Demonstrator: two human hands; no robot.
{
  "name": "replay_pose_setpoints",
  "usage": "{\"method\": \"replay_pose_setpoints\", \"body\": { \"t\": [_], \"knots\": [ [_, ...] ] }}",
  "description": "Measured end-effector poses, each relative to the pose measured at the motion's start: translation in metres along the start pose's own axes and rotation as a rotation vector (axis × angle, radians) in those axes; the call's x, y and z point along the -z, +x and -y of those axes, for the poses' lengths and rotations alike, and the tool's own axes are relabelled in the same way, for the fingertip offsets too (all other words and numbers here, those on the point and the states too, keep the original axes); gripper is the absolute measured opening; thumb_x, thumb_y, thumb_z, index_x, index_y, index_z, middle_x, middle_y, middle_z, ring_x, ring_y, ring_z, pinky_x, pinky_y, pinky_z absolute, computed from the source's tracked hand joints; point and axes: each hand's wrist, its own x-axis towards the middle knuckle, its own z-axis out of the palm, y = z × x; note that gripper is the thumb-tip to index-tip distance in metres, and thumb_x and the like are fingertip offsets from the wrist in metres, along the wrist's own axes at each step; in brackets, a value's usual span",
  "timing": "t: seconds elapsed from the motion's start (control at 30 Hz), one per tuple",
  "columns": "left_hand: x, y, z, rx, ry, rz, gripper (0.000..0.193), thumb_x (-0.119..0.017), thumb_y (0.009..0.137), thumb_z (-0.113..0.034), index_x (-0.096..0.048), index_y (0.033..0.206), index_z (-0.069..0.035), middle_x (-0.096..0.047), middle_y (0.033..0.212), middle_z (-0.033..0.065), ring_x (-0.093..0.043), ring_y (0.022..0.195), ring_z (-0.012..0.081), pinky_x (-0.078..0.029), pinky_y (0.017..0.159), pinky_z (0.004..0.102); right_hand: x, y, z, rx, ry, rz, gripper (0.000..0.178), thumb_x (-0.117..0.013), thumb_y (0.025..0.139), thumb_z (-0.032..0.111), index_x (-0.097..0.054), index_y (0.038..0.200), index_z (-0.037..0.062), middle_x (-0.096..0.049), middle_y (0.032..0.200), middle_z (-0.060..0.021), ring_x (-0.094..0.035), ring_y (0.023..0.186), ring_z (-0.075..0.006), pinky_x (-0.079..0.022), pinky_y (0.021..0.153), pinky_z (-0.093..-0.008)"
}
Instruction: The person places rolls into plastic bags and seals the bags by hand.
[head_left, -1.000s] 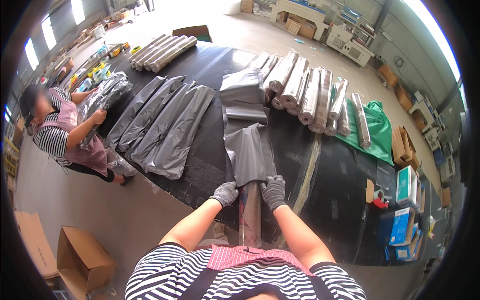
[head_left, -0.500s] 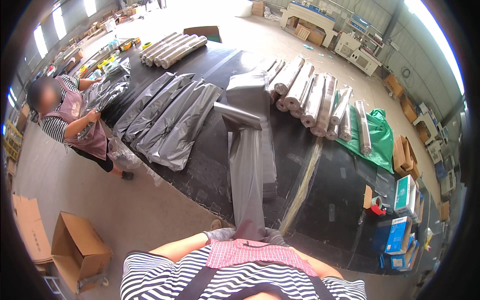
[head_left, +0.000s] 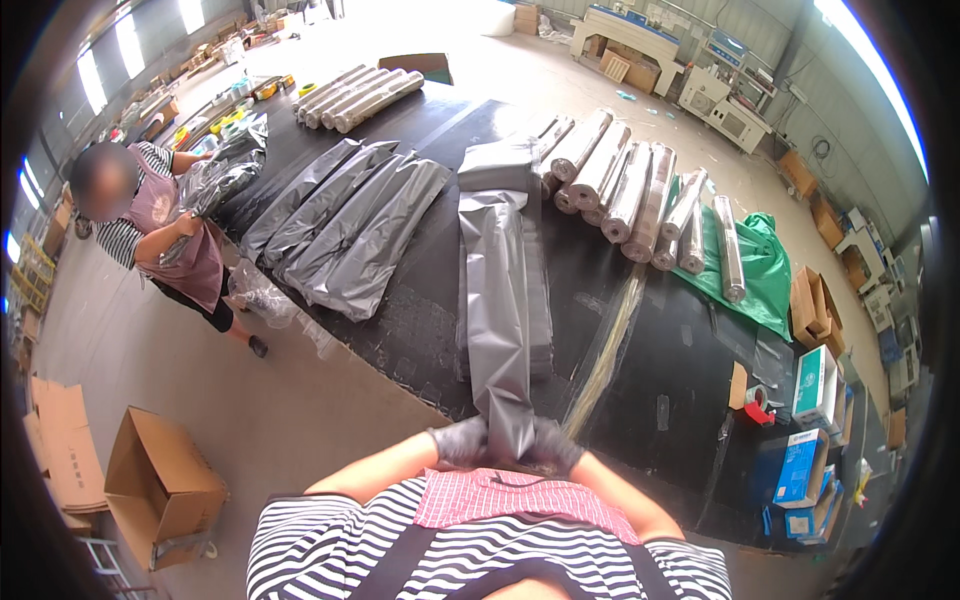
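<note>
1. My left hand, in a dark grey glove (head_left: 460,443), and my right hand, gloved alike (head_left: 553,445), touch either side of the long grey plastic bag's (head_left: 500,330) near end; my fingers are blurred and partly hidden, so I can't tell how tightly they're closed.
2. The bag runs straight away from my body, over a flat stack of grey plastic bags (head_left: 541,310) on the black-topped table (head_left: 690,365).
3. To my left, plump grey plastic packages (head_left: 370,240) lie slanted side by side, hemming in that side.
4. To the right, shiny brown film-wrapped rolls (head_left: 625,200) crowd near the stack's far end, some beside a crumpled green sheet (head_left: 765,270).
5. A pale yellowish strip (head_left: 607,360) crosses the tabletop between my bag and the blue-and-white carton (head_left: 800,468), well off at my right.
6. Beyond the table's left edge, a co-worker (head_left: 170,225) holds crumpled, glossy dark plastic (head_left: 225,172).
7. An open brown cardboard box (head_left: 160,480) sits on the floor at lower left.
</note>
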Motion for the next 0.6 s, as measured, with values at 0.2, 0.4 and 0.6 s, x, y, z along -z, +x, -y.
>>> {"method": "replay_pose_setpoints", "body": {
  "t": [0.2, 0.4, 0.6],
  "knots": [
    [0.058, 0.048, -0.067, 0.005, -0.061, -0.302, 0.041, -0.064, 0.083, -0.004, -0.06, 0.124, -0.005, -0.069, 0.098, 0.0096, -0.063, 0.079, 0.0223, -0.054, 0.073, 0.0394, 0.053, 0.053, 0.042, 0.514, -0.362, -0.435, 0.028, -0.059, 0.096, 0.028, -0.066, 0.111, 0.0054, -0.068, 0.088, -0.005, -0.064, 0.082, -0.0192, -0.054, 0.071, -0.0369],
    [0.002, -0.015, 0.07, -0.043, 0.133, 0.121, 0.054, -0.068, 0.088, -0.023, -0.054, 0.137, -0.008, -0.063, 0.121, 0.0093, -0.054, 0.113, 0.021, -0.044, 0.099, 0.0375, 0.07, -0.039, -0.056, -0.177, -0.489, -0.184, 0.04, -0.07, 0.083, 0.004, -0.059, 0.122, 0.0032, -0.07, 0.106, -0.0065, -0.061, 0.097, -0.0152, -0.052, 0.086, -0.0317],
    [0.043, -0.004, 0.017, 0.385, -1.129, -0.205, 0.051, -0.066, 0.093, -0.035, -0.056, 0.133, -0.006, -0.065, 0.122, 0.0085, -0.061, 0.113, 0.0247, -0.049, 0.098, 0.0378, 0.079, -0.027, 0.028, -0.206, 0.363, -0.143, 0.06, -0.071, 0.089, 0.031, -0.05, 0.138, 0.0033, -0.068, 0.11, -0.0046, -0.063, 0.093, -0.013, -0.052, 0.076, -0.0296]
  ]
}}
